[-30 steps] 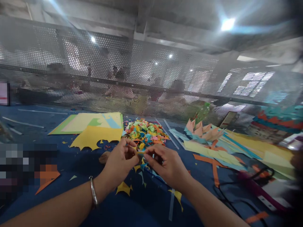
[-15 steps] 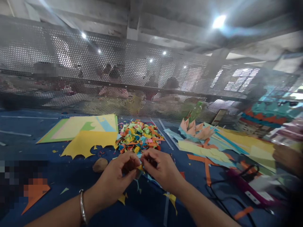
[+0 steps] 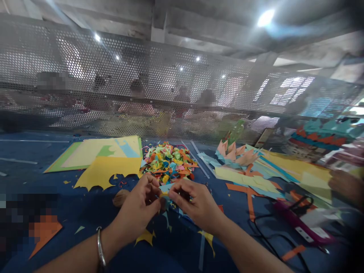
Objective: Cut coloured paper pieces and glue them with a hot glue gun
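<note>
Over the blue table my left hand (image 3: pixel 135 210), with a silver bangle at its wrist, is closed in a loose pinch. My right hand (image 3: pixel 197 204) faces it, thumb and fingertips pinched too. Between the fingertips of both hands is a small yellow paper piece (image 3: pixel 164 194), partly hidden by the fingers. Just behind it lies a light blue paper piece (image 3: pixel 165 187). Beyond the hands rises a heap of small folded paper bits (image 3: pixel 170 161) in many colours. A round brown object (image 3: pixel 120 198) sits beside my left hand, partly covered.
A scalloped yellow sheet (image 3: pixel 105 172) and stacked sheets (image 3: pixel 88 148) lie left. To the right are pink folded paper points (image 3: pixel 231 151), paper strips (image 3: pixel 246 176), a purple power strip (image 3: pixel 303 223) with black cables, and another person's hand (image 3: pixel 345 185). A perforated metal screen (image 3: pixel 170 91) stands behind.
My left hand has drawn slightly left, away from my right hand, and the yellow paper piece shows more between them. The view has shifted slightly.
</note>
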Available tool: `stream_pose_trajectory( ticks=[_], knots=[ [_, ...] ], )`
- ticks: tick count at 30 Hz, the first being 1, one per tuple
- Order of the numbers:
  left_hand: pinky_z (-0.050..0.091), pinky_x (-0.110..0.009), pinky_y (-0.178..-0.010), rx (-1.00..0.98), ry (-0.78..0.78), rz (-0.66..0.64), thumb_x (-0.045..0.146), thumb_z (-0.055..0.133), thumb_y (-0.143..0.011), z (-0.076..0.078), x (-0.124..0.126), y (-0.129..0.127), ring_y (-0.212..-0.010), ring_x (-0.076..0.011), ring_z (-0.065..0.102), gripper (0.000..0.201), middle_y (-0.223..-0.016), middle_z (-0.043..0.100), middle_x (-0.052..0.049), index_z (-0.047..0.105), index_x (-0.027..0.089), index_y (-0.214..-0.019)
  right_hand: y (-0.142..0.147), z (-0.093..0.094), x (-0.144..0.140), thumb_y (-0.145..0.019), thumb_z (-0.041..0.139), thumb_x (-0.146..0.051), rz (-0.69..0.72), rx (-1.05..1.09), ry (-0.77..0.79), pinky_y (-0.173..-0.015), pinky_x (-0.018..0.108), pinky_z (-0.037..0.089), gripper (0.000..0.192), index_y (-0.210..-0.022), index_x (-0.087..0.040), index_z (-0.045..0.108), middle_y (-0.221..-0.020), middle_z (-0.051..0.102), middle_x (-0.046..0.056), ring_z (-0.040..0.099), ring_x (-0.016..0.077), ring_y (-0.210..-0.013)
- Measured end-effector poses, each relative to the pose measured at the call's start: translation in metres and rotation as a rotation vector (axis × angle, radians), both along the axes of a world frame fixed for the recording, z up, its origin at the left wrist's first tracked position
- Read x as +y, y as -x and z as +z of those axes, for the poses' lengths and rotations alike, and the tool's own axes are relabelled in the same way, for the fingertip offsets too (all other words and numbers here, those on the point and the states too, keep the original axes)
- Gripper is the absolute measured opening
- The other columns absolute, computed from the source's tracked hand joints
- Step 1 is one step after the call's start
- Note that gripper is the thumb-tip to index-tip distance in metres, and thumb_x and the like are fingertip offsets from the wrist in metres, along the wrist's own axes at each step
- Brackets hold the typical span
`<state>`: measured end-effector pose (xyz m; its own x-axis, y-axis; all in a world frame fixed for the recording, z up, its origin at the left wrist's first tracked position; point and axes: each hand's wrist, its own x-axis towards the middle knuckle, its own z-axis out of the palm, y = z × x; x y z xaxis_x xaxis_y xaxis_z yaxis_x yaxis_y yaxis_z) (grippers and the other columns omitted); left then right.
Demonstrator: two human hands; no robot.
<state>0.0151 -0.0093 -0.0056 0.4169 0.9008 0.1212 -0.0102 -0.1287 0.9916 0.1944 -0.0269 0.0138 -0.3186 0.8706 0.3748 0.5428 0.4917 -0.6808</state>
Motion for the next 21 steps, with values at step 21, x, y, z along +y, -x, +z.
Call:
stream_pose_trajectory(
  ticks=[21],
  knots=[
    [0.052,-0.022,-0.055,0.284,-0.374,0.111,0.021,0.052,-0.083,0.005,0.002,0.01,-0.064,-0.0121,0.06,0.011,-0.078,0.062,0.0,0.06,0.021,-0.091,-0.012,0.002,0.006,-0.089,0.047,-0.03,-0.055,-0.005,0.09,-0.05,0.022,0.035,0.017,-0.081,-0.018,0.056,-0.065,0.051,-0.002,0.045,0.0097,-0.052]
  ],
)
